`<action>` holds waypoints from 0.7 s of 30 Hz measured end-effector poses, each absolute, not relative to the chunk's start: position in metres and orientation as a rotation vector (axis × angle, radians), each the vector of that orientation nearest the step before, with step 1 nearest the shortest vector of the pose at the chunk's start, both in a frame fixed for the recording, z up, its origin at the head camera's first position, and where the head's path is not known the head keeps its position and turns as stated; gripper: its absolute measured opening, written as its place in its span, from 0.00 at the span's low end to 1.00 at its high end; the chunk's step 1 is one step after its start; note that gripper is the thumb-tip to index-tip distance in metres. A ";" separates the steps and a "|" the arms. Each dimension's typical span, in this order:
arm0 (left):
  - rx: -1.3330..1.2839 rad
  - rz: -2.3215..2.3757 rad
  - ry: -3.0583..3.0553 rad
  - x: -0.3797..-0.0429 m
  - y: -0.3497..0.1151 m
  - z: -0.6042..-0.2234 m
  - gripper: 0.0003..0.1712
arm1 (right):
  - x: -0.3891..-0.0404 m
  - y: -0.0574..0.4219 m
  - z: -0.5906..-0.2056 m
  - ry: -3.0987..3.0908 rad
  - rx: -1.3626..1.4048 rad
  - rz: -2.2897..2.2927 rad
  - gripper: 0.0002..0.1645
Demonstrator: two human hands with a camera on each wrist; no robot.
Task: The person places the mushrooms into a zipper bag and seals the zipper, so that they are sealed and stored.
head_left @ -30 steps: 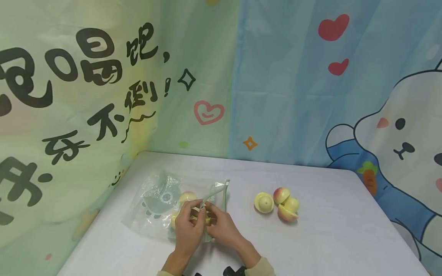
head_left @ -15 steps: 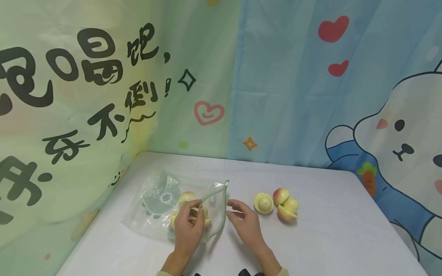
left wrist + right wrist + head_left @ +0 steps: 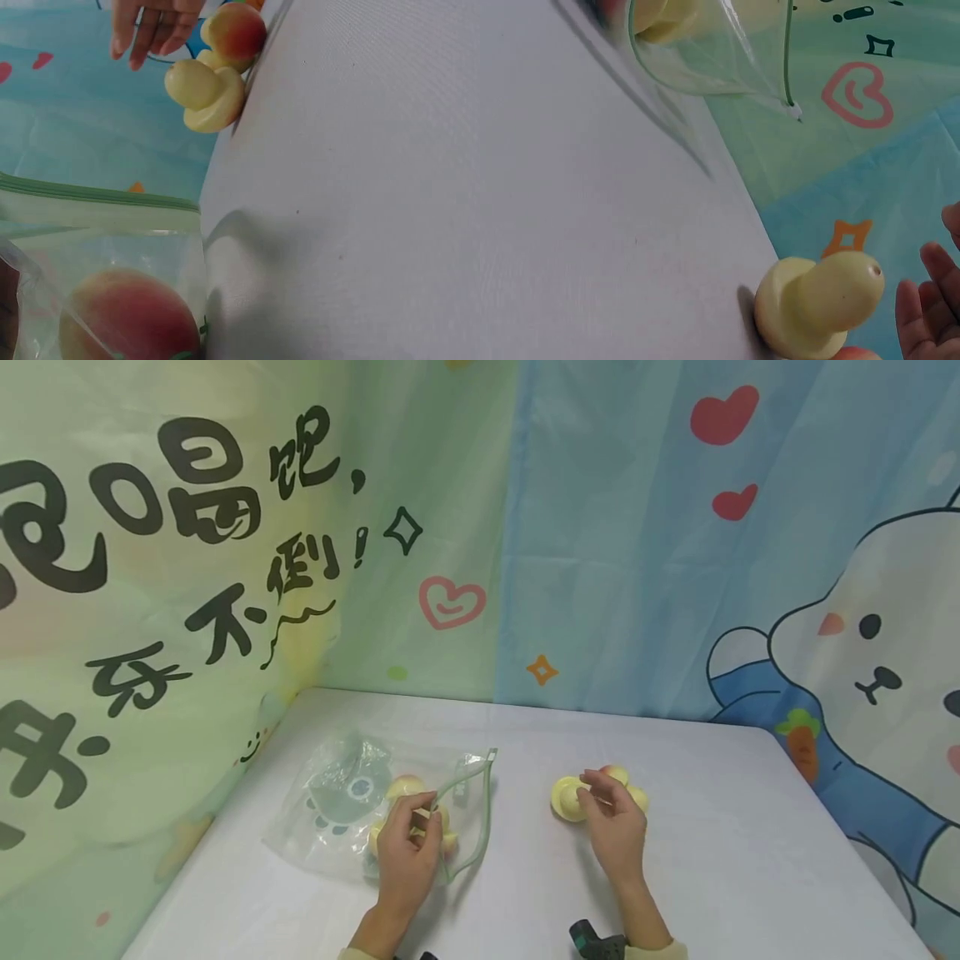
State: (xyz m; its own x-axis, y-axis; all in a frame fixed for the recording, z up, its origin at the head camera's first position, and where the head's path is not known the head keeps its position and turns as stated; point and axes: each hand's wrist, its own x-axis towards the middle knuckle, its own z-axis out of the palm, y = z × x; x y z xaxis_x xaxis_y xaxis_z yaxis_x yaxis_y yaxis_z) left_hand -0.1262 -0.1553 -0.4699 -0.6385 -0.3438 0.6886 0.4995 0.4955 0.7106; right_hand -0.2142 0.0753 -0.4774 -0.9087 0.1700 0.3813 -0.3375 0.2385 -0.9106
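A clear zip bag (image 3: 467,793) with a green zip edge lies at the left of the table, its mouth facing right and spread apart. My left hand (image 3: 405,856) pinches one side of that mouth. Inside the bag are several red-and-yellow peach pieces (image 3: 135,319). To the right, a peach half (image 3: 564,802) shows its pale cut side with a rounded bump (image 3: 844,292). My right hand (image 3: 618,831) hovers over this group, fingers loosely bent, holding nothing visible. It partly hides the other peach pieces (image 3: 639,799) there.
A white-covered table (image 3: 750,860) carries everything. Printed curtains (image 3: 615,568) stand behind it and along the left side. A dark wrist device (image 3: 596,941) sits by the right sleeve.
My right hand has left the bag's mouth and moved right, over the loose peach pieces. The mouth has spread wider. My left hand keeps its pinch in place.
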 end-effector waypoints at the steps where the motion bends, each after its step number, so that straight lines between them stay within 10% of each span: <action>1: -0.127 -1.246 -1.893 -0.126 -0.155 -0.470 0.16 | -0.217 0.079 -0.482 -2.109 0.143 1.693 0.13; 21: -0.098 -1.272 -1.910 -0.127 -0.155 -0.473 0.15 | -0.237 0.080 -0.528 -2.515 0.166 1.448 0.35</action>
